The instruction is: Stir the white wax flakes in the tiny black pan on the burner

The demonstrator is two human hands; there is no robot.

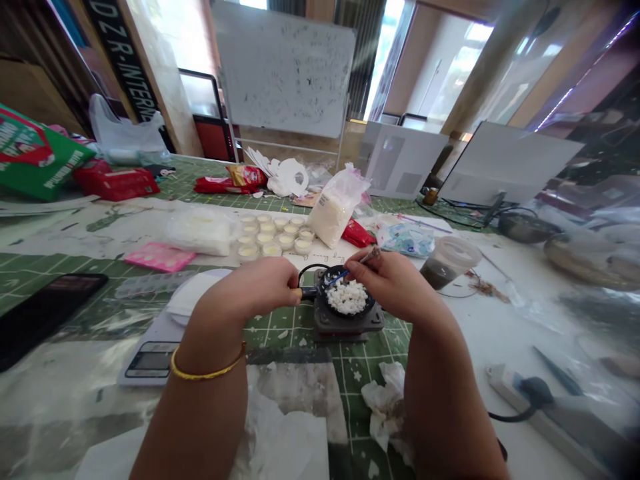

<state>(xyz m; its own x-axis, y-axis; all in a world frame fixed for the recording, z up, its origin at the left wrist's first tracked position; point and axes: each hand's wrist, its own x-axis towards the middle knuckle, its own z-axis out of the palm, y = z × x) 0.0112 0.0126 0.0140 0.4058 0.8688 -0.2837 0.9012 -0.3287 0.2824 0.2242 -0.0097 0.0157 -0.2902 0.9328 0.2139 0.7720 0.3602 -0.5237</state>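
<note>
A small black pan (pixel 327 308) sits on a compact dark grey stove (pixel 350 325) and holds white chunky pieces (pixel 347 297). My left hand (pixel 263 287) is closed around the pan's handle, whose light wooden end shows by the fingertips. Over the pan's right edge, my right hand (pixel 387 277) pinches a thin stirring tool (pixel 338 277); its bluish end reaches into the white pieces and its upper end shows above the fingers. Behind the stove stand several small clear cups (pixel 267 237) with pale contents, beside a bag of white granules (pixel 333 210).
A white scale (pixel 145 363) and black phone (pixel 47 310) lie left. Crumpled tissue (pixel 385 400) is near my right forearm. A plastic cup with dark contents (pixel 447 263) stands right, with a power strip (pixel 530 400) nearer. A pink mold (pixel 160 256) lies beyond the scale.
</note>
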